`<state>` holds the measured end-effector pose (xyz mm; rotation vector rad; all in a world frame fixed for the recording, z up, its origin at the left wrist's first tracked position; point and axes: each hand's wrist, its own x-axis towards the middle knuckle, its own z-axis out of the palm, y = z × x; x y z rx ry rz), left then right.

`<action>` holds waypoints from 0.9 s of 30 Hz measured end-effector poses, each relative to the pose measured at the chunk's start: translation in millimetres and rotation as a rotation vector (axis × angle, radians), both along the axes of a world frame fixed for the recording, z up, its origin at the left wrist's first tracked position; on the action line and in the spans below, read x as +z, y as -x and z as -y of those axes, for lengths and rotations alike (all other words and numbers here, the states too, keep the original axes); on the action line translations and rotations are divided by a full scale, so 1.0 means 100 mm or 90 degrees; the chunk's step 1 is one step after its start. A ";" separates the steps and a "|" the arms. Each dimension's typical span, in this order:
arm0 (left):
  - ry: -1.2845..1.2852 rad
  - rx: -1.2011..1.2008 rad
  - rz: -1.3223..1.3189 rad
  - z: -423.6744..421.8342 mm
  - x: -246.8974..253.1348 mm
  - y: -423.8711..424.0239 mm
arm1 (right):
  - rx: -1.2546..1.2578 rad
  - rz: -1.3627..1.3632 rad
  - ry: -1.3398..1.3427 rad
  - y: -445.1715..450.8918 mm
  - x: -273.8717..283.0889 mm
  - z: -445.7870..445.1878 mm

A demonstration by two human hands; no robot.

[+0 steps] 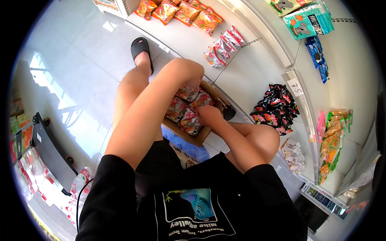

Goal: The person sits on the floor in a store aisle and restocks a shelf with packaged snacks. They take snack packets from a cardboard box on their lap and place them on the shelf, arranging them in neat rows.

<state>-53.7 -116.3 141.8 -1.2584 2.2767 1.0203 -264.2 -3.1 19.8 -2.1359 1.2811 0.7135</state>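
Observation:
Below the shelf edge, an open cardboard box (pixel 197 140) holds several silver-grey and red snack packets (pixel 190 122). My left hand (pixel 194 75) bends down over the far end of the box, by the packets there; its fingertips are hidden. My right hand (pixel 210 116) is at the right side of the box, its fingers curled on the edge of a packet. The box stands between my legs, above a blue plastic-wrapped pack (pixel 184 144).
Shelves on the right hold silver and red packets (pixel 224 46), black packets (pixel 276 108), orange packets (pixel 187 13) and white packets (pixel 294 155). A shelf rail (pixel 221 89) runs beside the box. At left are a dark flat trolley (pixel 52 153) and bottles (pixel 80 180).

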 end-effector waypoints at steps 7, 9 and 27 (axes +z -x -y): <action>-0.032 -0.014 -0.128 -0.05 -0.08 -0.12 | -0.092 0.133 0.078 -0.01 1.57 0.45; -0.068 -0.023 -0.176 -0.03 -0.11 -0.07 | -0.149 0.175 0.090 0.05 1.78 0.58; 0.066 0.150 -0.222 0.13 -0.13 0.01 | -0.183 0.297 0.287 0.05 1.68 0.90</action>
